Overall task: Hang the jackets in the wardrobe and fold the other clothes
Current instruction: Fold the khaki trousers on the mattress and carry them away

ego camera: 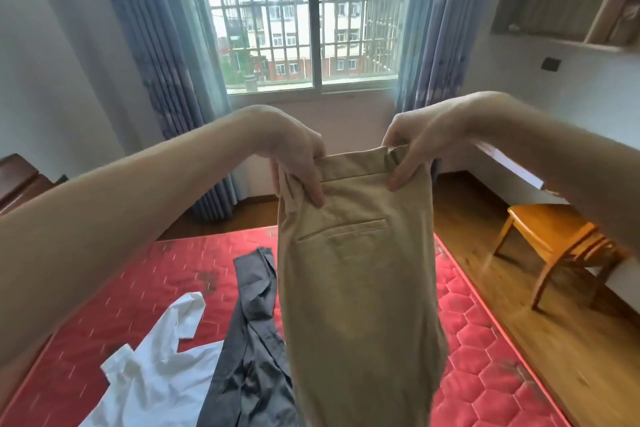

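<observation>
- A bedroom fills the frame: a barred window [311, 14] at upper centre, blue curtains [152, 45] on either side of it, a wooden floor, and a bare red quilted mattress [478, 340] across the lower half.
- A wooden chair [550, 243] stands at the right edge, beside the bed.
- At centre frame, a pair of tan trousers [356, 288] hangs in the air above the mattress, a welt pocket facing the camera, the legs dropping out of the bottom of the frame.
- The left hand [298, 156] pinches the waistband's left corner, thumb in front and fingers curled behind.
- The right hand [412, 149] pinches the waistband's right corner in the same way.
- A dark grey garment [256, 340] lies crumpled on the mattress just left of the trousers; a white shirt [162, 367] lies further left, at lower left of the frame.
- Risk, as a judgement: the two legs may not be aligned, so laying the trousers down now could set creases or a crooked fold.
- The hanging legs could also drape over the grey garment and tangle with it if lowered straight down.
</observation>
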